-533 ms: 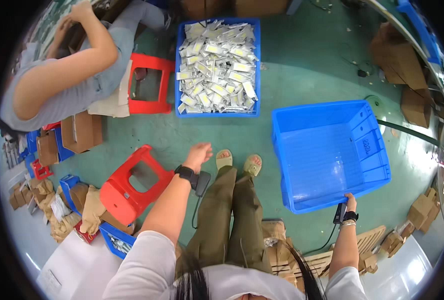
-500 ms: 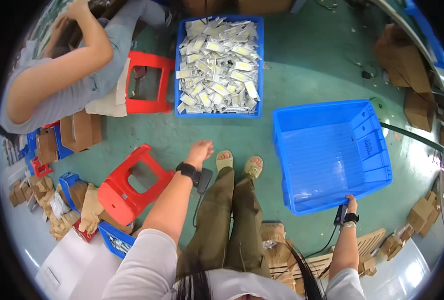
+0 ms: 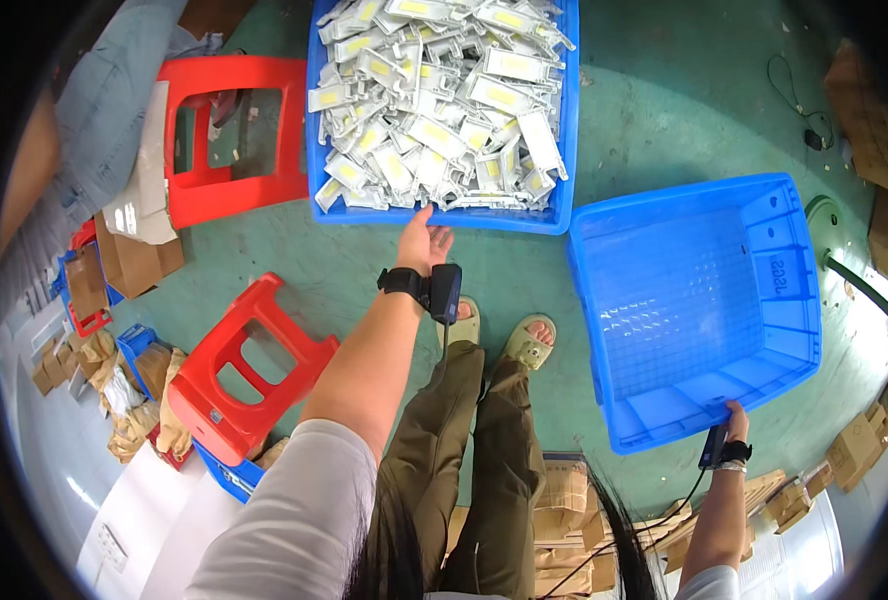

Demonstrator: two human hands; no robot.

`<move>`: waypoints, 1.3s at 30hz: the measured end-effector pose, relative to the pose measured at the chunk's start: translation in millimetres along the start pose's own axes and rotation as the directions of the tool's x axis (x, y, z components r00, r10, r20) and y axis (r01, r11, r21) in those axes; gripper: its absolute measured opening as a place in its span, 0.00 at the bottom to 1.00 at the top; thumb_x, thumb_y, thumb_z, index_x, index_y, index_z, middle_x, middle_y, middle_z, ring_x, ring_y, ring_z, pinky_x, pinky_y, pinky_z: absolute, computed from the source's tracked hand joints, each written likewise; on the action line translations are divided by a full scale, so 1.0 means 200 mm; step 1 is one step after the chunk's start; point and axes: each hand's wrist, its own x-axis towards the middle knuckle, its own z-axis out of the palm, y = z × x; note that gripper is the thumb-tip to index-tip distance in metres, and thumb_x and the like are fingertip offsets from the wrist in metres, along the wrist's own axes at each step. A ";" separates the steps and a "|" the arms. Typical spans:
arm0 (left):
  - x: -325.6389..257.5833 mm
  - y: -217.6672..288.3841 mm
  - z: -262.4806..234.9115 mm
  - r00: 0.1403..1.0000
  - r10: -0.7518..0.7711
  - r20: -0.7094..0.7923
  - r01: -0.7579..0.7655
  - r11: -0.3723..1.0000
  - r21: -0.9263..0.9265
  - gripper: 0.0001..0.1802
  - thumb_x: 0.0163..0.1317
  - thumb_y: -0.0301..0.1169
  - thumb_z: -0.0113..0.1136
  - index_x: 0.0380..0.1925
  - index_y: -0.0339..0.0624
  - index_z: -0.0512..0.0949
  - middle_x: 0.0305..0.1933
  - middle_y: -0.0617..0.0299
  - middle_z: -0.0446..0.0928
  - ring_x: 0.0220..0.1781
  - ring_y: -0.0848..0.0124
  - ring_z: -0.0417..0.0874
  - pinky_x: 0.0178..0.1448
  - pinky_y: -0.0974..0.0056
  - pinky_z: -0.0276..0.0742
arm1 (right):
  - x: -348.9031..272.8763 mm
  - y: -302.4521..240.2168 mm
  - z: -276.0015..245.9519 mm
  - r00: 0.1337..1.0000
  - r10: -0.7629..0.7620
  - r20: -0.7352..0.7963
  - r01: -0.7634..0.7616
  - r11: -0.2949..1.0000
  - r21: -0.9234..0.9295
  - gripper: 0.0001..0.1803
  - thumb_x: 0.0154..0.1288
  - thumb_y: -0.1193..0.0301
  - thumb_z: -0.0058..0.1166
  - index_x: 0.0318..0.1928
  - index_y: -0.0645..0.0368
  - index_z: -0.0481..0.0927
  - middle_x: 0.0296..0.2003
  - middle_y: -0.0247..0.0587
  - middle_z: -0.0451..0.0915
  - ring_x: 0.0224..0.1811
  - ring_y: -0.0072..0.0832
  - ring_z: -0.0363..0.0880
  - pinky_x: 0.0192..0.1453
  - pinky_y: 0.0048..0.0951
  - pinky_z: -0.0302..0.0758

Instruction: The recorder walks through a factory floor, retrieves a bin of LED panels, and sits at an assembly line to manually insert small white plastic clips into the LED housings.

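A blue plastic crate (image 3: 569, 120) heaped with flat silvery-white pieces with yellow strips (image 3: 434, 135) sits on the floor ahead of me. My left hand (image 3: 427, 243) reaches to the middle of its near rim; one finger meets the edge and the others are loosely bent and apart, holding nothing. Off to my right, my right hand (image 3: 735, 424) is closed on the near rim of a second blue crate (image 3: 674, 290), whose inside is bare. Part of that hand's grip is hidden by the rim. Both wrists wear black straps with small black devices.
Left of me stands a red plastic stool (image 3: 249, 365), and a second red stool (image 3: 234, 130) is beside the full crate. A person's leg (image 3: 114, 110) shows at the far left. Cardboard boxes (image 3: 564, 500) lie behind me; a green stand (image 3: 824, 225) is at the right.
My left hand has moved forward to the full crate's near rim. I have come closer to that crate. My right hand still holds the bare crate, which has shifted little beside me.
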 end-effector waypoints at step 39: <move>-0.01 -0.47 0.12 0.976 0.135 -0.170 -0.152 0.984 -0.093 0.17 0.50 0.27 0.55 0.39 0.32 0.65 0.36 0.55 0.68 0.37 0.64 0.72 0.44 0.53 0.75 | 0.63 -1.90 -0.47 0.898 -0.440 -0.014 0.410 0.848 -0.337 0.10 0.46 0.63 0.51 0.25 0.56 0.72 0.19 0.38 0.71 0.16 0.32 0.69 0.22 0.32 0.69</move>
